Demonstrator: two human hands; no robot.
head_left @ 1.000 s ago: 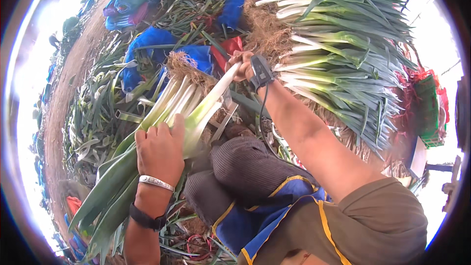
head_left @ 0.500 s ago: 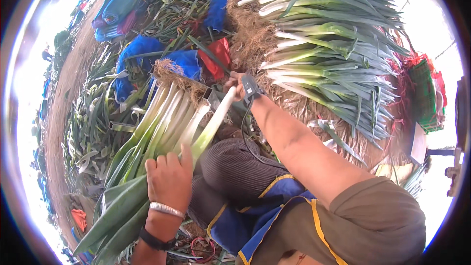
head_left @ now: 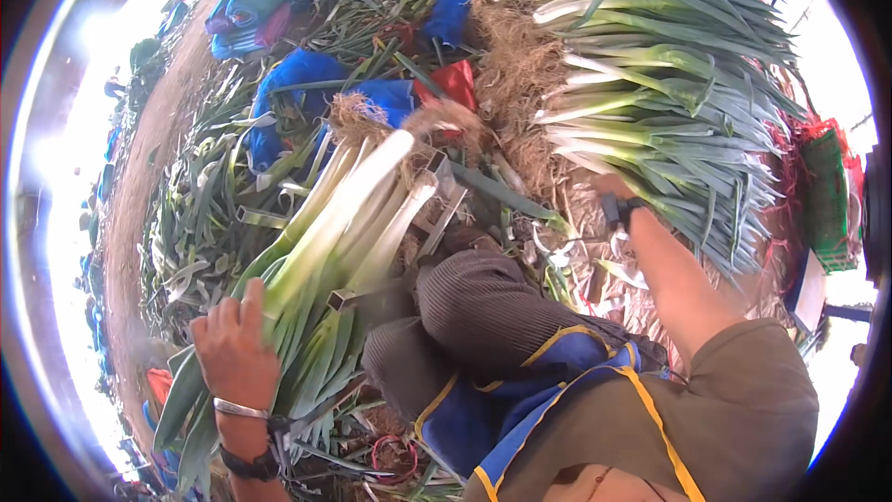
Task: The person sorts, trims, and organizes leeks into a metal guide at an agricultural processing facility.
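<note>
My left hand (head_left: 234,349) is closed around the green upper part of a leek (head_left: 353,191). That leek slants over a bundle of leeks (head_left: 339,223), its white end and blurred brown roots pointing up and to the right. The bundle lies across a frame of square metal tube (head_left: 439,169) left of my knees. At the near edge of a large pile of leeks (head_left: 641,112) on the right, my right hand (head_left: 609,191) is beside the lowest white stalks. Its fingers are smeared and partly hidden, so I cannot make out a grip.
Blue cloth (head_left: 381,100) and red cloth (head_left: 451,84) lie beyond the bundle. Loose leaves (head_left: 200,232) cover the ground at left. A green crate (head_left: 827,200) stands at far right. My knees (head_left: 474,297) are close to the metal frame.
My left hand has moved left and down with the leek, now over the bundle. My right hand has left the leek's root end and moved right to the pile. The view has shifted slightly.
</note>
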